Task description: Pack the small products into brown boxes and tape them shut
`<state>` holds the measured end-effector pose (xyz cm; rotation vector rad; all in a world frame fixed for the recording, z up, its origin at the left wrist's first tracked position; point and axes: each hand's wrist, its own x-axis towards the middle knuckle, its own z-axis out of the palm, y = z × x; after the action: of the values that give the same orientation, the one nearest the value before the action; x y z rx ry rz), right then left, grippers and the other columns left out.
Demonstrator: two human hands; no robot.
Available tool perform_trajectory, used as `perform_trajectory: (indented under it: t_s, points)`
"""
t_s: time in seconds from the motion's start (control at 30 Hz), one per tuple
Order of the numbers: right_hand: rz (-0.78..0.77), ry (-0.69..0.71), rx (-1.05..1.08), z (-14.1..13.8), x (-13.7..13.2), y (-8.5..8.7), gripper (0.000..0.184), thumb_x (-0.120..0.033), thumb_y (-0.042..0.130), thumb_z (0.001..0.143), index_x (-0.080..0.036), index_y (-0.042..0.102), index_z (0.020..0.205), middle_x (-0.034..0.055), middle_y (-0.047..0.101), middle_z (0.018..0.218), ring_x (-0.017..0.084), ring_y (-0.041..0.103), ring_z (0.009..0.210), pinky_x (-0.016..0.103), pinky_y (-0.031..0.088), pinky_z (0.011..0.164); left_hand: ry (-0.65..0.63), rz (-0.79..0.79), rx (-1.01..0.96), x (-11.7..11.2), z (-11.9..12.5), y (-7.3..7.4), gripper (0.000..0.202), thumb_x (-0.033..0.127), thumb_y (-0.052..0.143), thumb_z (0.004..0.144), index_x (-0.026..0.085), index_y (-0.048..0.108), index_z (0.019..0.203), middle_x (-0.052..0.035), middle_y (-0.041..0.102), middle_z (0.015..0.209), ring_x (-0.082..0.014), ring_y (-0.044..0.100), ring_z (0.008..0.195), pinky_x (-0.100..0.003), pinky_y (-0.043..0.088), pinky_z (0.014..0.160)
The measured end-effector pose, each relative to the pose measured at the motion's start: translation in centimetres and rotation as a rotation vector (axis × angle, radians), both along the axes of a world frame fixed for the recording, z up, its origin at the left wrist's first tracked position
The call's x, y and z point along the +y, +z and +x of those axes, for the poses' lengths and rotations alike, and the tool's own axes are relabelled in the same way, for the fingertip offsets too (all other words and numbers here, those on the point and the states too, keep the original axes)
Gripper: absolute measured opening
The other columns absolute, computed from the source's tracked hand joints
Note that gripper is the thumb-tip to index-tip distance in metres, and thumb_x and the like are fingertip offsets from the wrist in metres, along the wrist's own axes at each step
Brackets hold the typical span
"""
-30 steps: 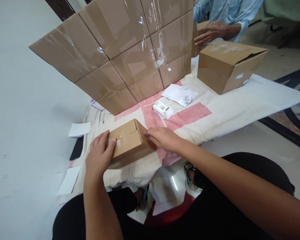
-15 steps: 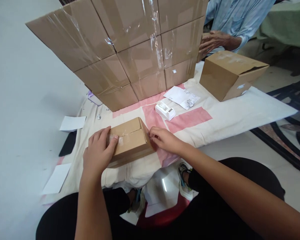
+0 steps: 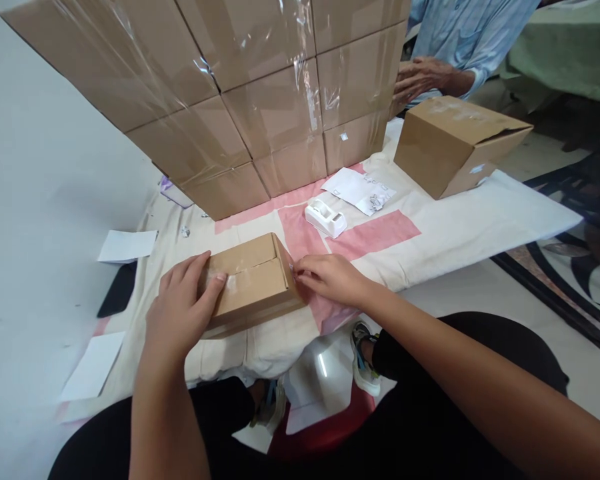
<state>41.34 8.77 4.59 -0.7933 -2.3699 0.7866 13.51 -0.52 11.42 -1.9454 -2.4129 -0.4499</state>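
A small closed cardboard box (image 3: 250,270) lies near the front edge of the cloth-covered table, with clear tape across its top seam. My left hand (image 3: 183,297) grips its left end, thumb on top and fingers over the far side. At the right end, my right hand (image 3: 325,277) has its fingers pinched together against the box's end face. What the fingertips hold is too small and hidden to make out. Just beyond the box stands a white tape dispenser (image 3: 325,218). A white paper sheet (image 3: 353,187) with small cut pieces lies behind it.
A tall stack of taped cardboard boxes (image 3: 270,100) rises at the back. A larger carton (image 3: 430,147) stands at the right, near another person's hands (image 3: 425,77). White papers (image 3: 127,245) and a black phone-like slab (image 3: 117,291) lie along the wall side.
The camera view has shifted slightly, so the scene sits a little differently in frame. Both hands keep their places on the small box.
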Motion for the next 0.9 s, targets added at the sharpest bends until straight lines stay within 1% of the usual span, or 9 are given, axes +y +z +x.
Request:
perform_trajectory:
  t_s: [0.2,0.3,0.37,0.47,0.57,0.67,0.77,0.83,0.9]
  points:
    - [-0.025,0.057,-0.007,-0.3,0.8,0.1,0.018,-0.019,0.054,0.098,-0.02,0.069,0.107,0.0071,0.075,0.11,0.021,0.068,0.1,0.033,0.047,0.086,0.031,-0.009,-0.002,0.0,0.6,0.4,0.065,0.066,0.033,0.096,0.028,0.051,0.145,-0.0067,0.054,0.15,-0.0342,0.042,0.142,-0.056,0.033,0.12]
    - [-0.087,0.105,-0.011,0.7,1.1,0.3,0.025,-0.022,0.061,0.095,-0.02,0.068,0.119,0.0086,0.072,0.121,0.023,0.068,0.108,0.036,0.049,0.093,0.053,-0.019,-0.005,-0.1,0.8,0.6,0.065,0.066,0.032,0.096,0.029,0.05,0.146,-0.0068,0.053,0.151,-0.0344,0.042,0.142,-0.058,0.035,0.118]
    - [-0.143,0.122,-0.023,1.5,1.3,0.5,0.057,-0.03,0.073,0.087,-0.021,0.056,0.141,0.0123,0.062,0.141,0.028,0.061,0.126,0.041,0.047,0.103,0.041,-0.015,-0.007,-0.2,0.8,0.5,0.065,0.066,0.032,0.096,0.029,0.049,0.146,-0.0064,0.053,0.151,-0.0342,0.042,0.142,-0.058,0.036,0.118]
    - [-0.207,0.131,-0.019,1.9,1.2,0.7,0.116,-0.048,0.087,0.071,-0.022,0.022,0.163,0.0182,0.031,0.166,0.034,0.035,0.15,0.05,0.035,0.119,0.001,0.006,-0.004,-0.2,0.3,0.1,0.068,0.068,0.031,0.095,0.026,0.05,0.145,-0.0076,0.054,0.149,-0.035,0.043,0.141,-0.057,0.034,0.119]
    - [-0.198,0.211,0.037,0.8,1.1,0.9,0.137,-0.054,0.089,0.066,-0.022,-0.001,0.166,0.0184,0.007,0.172,0.033,0.016,0.158,0.049,0.023,0.126,-0.024,0.031,-0.003,0.0,-0.5,-0.4,0.071,0.071,0.03,0.094,0.024,0.052,0.143,-0.0094,0.056,0.147,-0.0372,0.045,0.139,-0.058,0.035,0.119]
    - [-0.144,0.278,0.103,-1.1,1.2,1.3,0.146,-0.053,0.091,0.064,-0.025,-0.012,0.164,0.0176,-0.002,0.172,0.032,0.004,0.159,0.048,0.017,0.127,-0.028,0.037,-0.014,0.3,-0.9,-0.7,0.07,0.071,0.032,0.094,0.025,0.053,0.142,-0.0101,0.056,0.147,-0.0387,0.047,0.137,-0.061,0.038,0.115]
    - [-0.132,0.299,0.12,-2.4,1.5,1.9,0.141,-0.05,0.092,0.062,-0.032,-0.004,0.164,0.0162,0.012,0.166,0.033,0.018,0.156,0.047,0.029,0.123,-0.034,0.078,-0.056,0.1,-0.6,-1.1,0.064,0.069,0.037,0.092,0.026,0.055,0.136,-0.0101,0.056,0.146,-0.0389,0.049,0.135,-0.06,0.041,0.113]
    - [-0.119,0.289,0.116,-2.7,1.5,2.3,0.126,-0.046,0.092,0.061,-0.036,0.017,0.162,0.0128,0.025,0.155,0.032,0.031,0.149,0.045,0.037,0.118,-0.051,0.156,-0.104,-0.6,0.3,-1.6,0.057,0.065,0.043,0.09,0.028,0.058,0.131,-0.0093,0.06,0.14,-0.0385,0.049,0.135,-0.058,0.044,0.11]
    - [-0.084,0.253,0.127,-2.7,1.3,2.6,0.113,-0.043,0.094,0.058,-0.036,0.036,0.155,0.0102,0.033,0.146,0.031,0.037,0.143,0.043,0.04,0.116,-0.072,0.231,-0.151,-1.5,1.3,-2.4,0.051,0.06,0.048,0.088,0.03,0.059,0.128,-0.0091,0.064,0.132,-0.0382,0.05,0.134,-0.056,0.047,0.107]
